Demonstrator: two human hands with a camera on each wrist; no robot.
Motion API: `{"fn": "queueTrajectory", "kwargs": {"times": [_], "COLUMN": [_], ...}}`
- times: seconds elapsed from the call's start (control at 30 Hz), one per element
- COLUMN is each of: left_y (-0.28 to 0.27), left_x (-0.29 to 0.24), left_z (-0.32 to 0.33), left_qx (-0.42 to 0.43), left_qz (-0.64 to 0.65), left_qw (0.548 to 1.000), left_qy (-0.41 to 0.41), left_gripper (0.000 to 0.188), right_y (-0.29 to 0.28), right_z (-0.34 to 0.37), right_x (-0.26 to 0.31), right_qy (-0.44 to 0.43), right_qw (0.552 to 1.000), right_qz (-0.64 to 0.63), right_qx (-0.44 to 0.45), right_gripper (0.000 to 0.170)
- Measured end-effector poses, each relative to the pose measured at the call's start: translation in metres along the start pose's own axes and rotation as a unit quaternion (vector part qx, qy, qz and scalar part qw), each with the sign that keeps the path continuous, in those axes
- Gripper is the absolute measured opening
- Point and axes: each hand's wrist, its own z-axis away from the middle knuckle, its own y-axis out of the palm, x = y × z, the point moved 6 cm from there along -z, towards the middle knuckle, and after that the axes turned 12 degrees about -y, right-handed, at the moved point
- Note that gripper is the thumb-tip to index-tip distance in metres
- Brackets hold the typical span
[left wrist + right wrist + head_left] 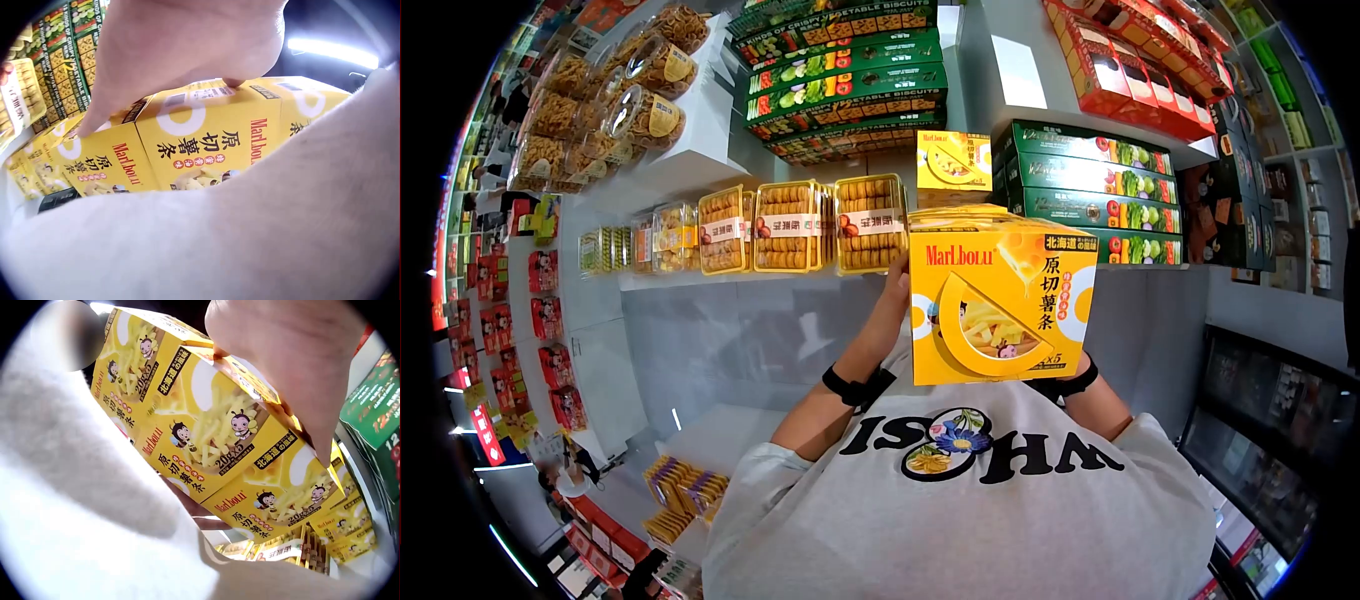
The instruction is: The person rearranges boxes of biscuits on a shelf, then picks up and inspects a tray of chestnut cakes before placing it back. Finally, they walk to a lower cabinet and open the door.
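Both hands hold a row of yellow potato fries boxes (1000, 300), stacked one behind another in front of the chest. My left hand (893, 300) grips the row's left side; in the left wrist view the hand (187, 47) lies over the boxes (200, 140), its thumb reaching along one. Mostly hidden behind the boxes in the head view, my right hand (294, 359) shows in the right wrist view, gripping along the edges of the boxes (206, 422). A similar yellow box (953, 162) stands on the shelf just beyond the row.
Clear packs of round biscuits (788, 228) line the shelf to the left. Green vegetable biscuit boxes (845, 85) are stacked behind them, with more green boxes (1090, 190) at the right. Tubs of snacks (645, 115) fill a white stand; red boxes (1135, 70) lie upper right.
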Motion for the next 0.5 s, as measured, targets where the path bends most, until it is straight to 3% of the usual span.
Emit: {"fn": "queueTrajectory", "kwargs": {"times": [0.17, 0.27, 0.3, 0.5], "left_y": [-0.012, -0.028, -0.046, -0.069], "left_x": [0.023, 0.055, 0.090, 0.142], "left_z": [-0.002, -0.014, -0.029, -0.063], "left_qx": [0.003, 0.030, 0.036, 0.036], "left_qz": [-0.041, -0.048, -0.033, -0.006], "left_qw": [0.999, 0.998, 0.998, 0.997], "left_qy": [-0.020, -0.034, -0.034, -0.065], "left_gripper": [0.078, 0.078, 0.078, 0.079], "right_y": [-0.025, -0.045, -0.054, -0.120], "right_z": [0.013, 0.013, 0.012, -0.001], "right_x": [-0.022, -0.032, -0.035, -0.061], "right_qy": [0.005, 0.003, 0.001, -0.004], "right_qw": [0.998, 0.996, 0.996, 0.988], "right_qz": [-0.037, -0.059, -0.066, -0.112], "right_qx": [-0.040, -0.060, -0.066, -0.105], "right_gripper": [0.048, 0.048, 0.048, 0.049]}}
